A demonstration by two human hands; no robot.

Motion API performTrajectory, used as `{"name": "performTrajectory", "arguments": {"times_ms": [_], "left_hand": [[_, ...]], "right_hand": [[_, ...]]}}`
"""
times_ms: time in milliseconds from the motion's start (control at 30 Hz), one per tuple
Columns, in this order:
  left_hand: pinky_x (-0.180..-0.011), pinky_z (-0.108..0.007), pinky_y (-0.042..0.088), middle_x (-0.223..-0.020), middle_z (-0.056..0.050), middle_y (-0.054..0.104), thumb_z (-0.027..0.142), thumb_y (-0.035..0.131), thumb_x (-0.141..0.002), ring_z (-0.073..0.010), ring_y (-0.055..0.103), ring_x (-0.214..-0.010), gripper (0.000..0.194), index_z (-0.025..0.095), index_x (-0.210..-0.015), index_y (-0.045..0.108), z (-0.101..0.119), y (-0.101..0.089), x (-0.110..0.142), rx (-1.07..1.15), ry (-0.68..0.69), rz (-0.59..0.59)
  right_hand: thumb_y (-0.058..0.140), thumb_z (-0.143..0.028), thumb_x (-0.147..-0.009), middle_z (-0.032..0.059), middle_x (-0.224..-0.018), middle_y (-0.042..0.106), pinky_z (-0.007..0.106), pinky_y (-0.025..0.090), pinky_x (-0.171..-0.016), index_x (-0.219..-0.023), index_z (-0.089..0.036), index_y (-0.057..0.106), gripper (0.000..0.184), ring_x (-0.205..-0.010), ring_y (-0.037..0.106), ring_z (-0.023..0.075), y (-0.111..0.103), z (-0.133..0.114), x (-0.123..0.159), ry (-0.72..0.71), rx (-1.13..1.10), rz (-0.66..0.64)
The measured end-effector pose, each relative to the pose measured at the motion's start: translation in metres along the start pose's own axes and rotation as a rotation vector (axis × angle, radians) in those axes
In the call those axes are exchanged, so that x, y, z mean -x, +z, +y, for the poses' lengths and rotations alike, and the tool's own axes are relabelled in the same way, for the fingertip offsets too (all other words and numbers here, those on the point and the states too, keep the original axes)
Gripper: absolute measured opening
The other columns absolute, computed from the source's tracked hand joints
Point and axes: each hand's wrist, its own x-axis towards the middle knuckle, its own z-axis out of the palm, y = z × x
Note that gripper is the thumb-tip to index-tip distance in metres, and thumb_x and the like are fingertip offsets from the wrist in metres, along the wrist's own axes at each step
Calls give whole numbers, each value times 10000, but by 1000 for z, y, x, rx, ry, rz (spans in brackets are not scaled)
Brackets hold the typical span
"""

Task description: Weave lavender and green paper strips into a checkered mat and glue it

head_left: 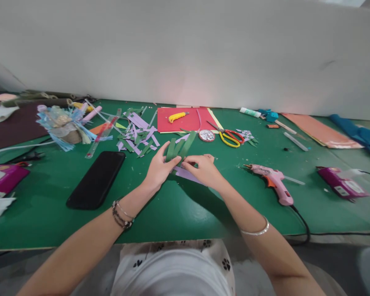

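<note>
My left hand (159, 167) and my right hand (202, 169) meet at the middle of the green table (179, 209). Both pinch a bundle of green paper strips (180, 149) that fans away from me. A lilac paper strip (186, 174) lies flat under my right hand. My left wrist wears a beaded bracelet, my right a silver bangle.
A black phone (96, 179) lies left of my hands. A pink glue gun (274, 182) with its cable rests to the right. Behind are loose lilac and green strips (137, 133), red paper (185, 120) with a yellow knife (177, 116), scissors (230, 136) and a blue fringed bundle (63, 126).
</note>
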Motion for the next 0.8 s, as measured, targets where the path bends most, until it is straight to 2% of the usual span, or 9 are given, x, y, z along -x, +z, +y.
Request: {"name": "performTrajectory", "arguments": {"times_ms": [333, 500, 600, 700, 800], "left_hand": [[-449, -185, 398, -593, 49, 481, 219, 628, -716, -57, 411, -444, 653, 147, -1310, 369, 5, 1, 4, 113, -52, 15], [-480, -210, 423, -613, 32, 503, 225, 624, -717, -88, 463, -494, 641, 137, -1304, 380, 7, 0, 3, 51, -45, 15], [-513, -227, 437, -622, 24, 523, 263, 606, -732, -115, 511, -544, 639, 148, -1311, 360, 5, -3, 2, 14, -40, -49], [-602, -239, 460, -755, -10, 589, 273, 596, -727, -129, 557, -651, 622, 154, -1293, 366, 3, -6, 0, -28, -1, -124], [-730, -254, 460, -1035, -72, 589, 243, 588, -713, -159, 563, -869, 601, 140, -1266, 379, 1, -6, -1, -61, 75, -145]], "right_hand": [[395, -311, -839, -38, -661, 598, 368, 198, -835, -626, -179, 561, 300, -671, 503, 109, -1, -2, 2, -4, -21, 2], [414, -296, -830, -44, -649, 596, 378, 191, -848, -627, -181, 565, 278, -669, 505, 107, 0, -1, 3, 0, -22, 10], [428, -300, -825, -40, -672, 611, 377, 197, -846, -640, -184, 577, 265, -677, 514, 108, 0, 0, 3, -5, -28, 32], [437, -293, -821, -35, -695, 628, 370, 211, -839, -653, -185, 584, 249, -675, 525, 107, -2, 1, 4, -22, -40, 72], [452, -285, -814, -32, -708, 637, 368, 221, -838, -663, -184, 588, 228, -676, 535, 109, -3, 3, 4, -18, -44, 111]]}}
